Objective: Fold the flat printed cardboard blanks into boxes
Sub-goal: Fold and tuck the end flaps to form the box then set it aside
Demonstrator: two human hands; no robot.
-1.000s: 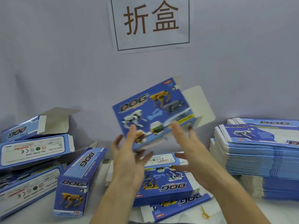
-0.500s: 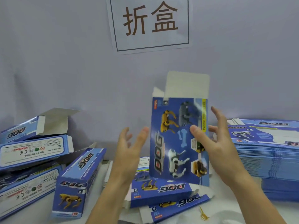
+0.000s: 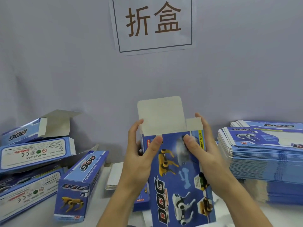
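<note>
Hands gripped an upright blue DOG box (image 3: 177, 174) between them: left hand (image 3: 139, 154) curled round its left edge, right hand (image 3: 203, 149) round its right, thumbs on the front. Above the thumbs its top flap (image 3: 160, 115) stood open; contents hidden.

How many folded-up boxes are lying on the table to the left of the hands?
4: one upright box nearest the hands, and three stacked at the left edge, top, middle, bottom. More may be hidden beneath or out of frame.
</note>
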